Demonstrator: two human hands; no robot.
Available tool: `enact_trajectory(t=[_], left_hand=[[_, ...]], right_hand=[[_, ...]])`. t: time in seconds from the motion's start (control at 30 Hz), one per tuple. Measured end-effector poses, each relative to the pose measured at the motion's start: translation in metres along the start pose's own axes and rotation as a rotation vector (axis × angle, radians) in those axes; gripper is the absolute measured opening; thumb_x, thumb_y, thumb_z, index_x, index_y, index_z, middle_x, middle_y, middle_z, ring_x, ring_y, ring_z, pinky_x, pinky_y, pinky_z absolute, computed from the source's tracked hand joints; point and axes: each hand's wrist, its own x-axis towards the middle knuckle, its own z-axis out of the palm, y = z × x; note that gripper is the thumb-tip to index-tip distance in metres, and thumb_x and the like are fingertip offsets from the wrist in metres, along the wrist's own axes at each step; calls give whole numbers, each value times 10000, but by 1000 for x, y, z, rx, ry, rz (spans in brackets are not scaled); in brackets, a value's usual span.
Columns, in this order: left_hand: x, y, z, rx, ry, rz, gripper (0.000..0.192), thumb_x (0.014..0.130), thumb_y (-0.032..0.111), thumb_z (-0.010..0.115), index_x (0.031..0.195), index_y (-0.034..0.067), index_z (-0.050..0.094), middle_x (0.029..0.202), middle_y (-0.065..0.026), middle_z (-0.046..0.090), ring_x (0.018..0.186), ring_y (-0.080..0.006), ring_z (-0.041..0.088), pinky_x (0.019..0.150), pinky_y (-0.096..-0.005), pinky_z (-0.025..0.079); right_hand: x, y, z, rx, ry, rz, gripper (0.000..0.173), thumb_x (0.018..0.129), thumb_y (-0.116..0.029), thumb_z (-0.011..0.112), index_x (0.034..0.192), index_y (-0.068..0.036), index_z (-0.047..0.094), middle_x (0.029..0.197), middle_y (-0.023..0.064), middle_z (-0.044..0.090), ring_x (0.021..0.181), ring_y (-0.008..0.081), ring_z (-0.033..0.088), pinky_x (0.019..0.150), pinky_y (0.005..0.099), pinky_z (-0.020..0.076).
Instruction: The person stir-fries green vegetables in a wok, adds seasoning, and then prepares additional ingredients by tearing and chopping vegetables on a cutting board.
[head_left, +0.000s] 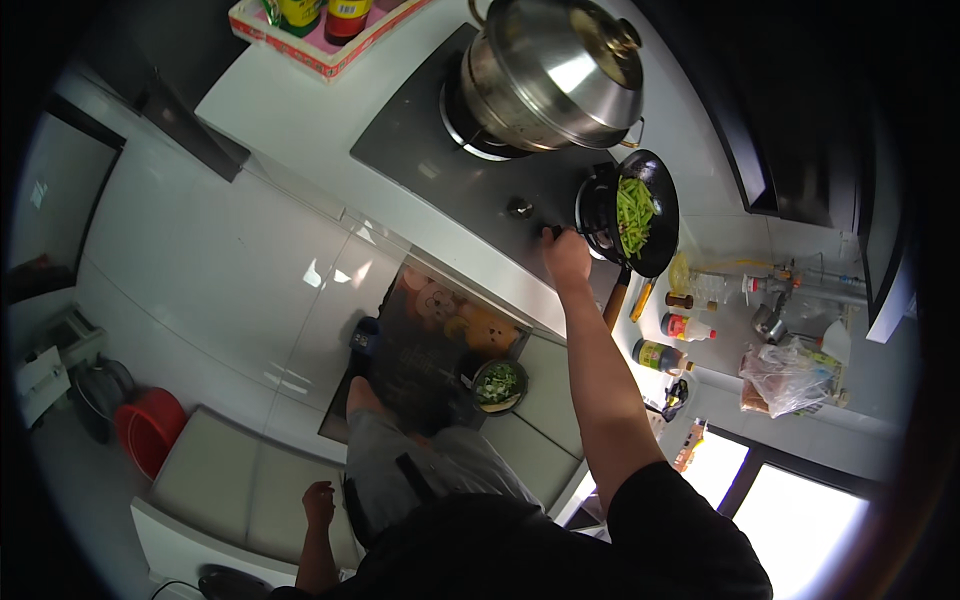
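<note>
My right hand (568, 255) reaches to the front of the black cooktop (420, 127), its fingers around a dark control knob (553, 232). Just beyond it, a black wok (664, 217) holding cut green vegetables (634, 214) sits tilted at the right burner; its wooden handle (616, 302) points back past my forearm. A large lidded steel pot (525, 82) stands on the other burner. Another knob (520, 208) shows on the cooktop between the burners. My left hand (319, 502) hangs low at my side, loosely curled, with nothing seen in it.
Sauce bottles (660, 355) and a yellow-handled tool (643, 300) lie right of my forearm. A plastic bag (791, 375) is farther right. A bowl of chopped greens (498, 385) is below the counter edge. A shallow box (330, 67) with bottles stands top left; a red bucket (150, 427) is lower left.
</note>
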Motion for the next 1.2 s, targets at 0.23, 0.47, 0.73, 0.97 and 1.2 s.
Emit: enact_trajectory(t=[0.23, 0.47, 0.73, 0.97, 1.2], left_hand=[[16, -11, 23, 69, 28, 103, 279, 943, 54, 632, 1166, 19, 797, 1043, -170, 812, 929, -290, 785, 852, -423, 616], [27, -9, 26, -38, 22, 114, 300, 920, 35, 616, 1162, 10, 793, 1013, -155, 817, 918, -280, 786, 841, -417, 615], [21, 21, 8, -30, 6, 61, 357, 904, -11, 554, 1184, 8, 775, 994, -118, 803, 700, -191, 720, 582, -350, 598], [22, 5, 17, -2, 29, 92, 313, 944, 24, 578, 1187, 25, 776, 976, -112, 809, 679, -204, 731, 608, -355, 599], [3, -2, 12, 112, 11, 166, 326, 921, 30, 581, 1175, 35, 786, 980, -109, 804, 750, -228, 746, 601, -366, 603]], right_hand=[[7, 8, 11, -62, 13, -35, 535, 1005, -489, 707, 1026, 43, 764, 1026, 295, 781, 1016, 467, 767, 899, 543, 624], [0, 1, -1, -34, 15, -16, 567, 990, -505, 723, 1042, 56, 781, 1010, 315, 770, 988, 489, 756, 890, 558, 607], [-86, 16, -48, 161, -11, -167, 546, 1030, -438, 700, 1179, 85, 746, 805, 235, 764, 817, 398, 783, 752, 491, 621], [-125, 100, -84, 443, 238, 10, 286, 1029, -298, 740, 1108, -29, 797, 914, 140, 777, 811, 215, 745, 742, 376, 563], [-124, 175, -49, 1456, -598, 533, 698, 989, -676, 716, 1340, -76, 652, 1295, 125, 729, 1198, 269, 701, 1027, 462, 521]])
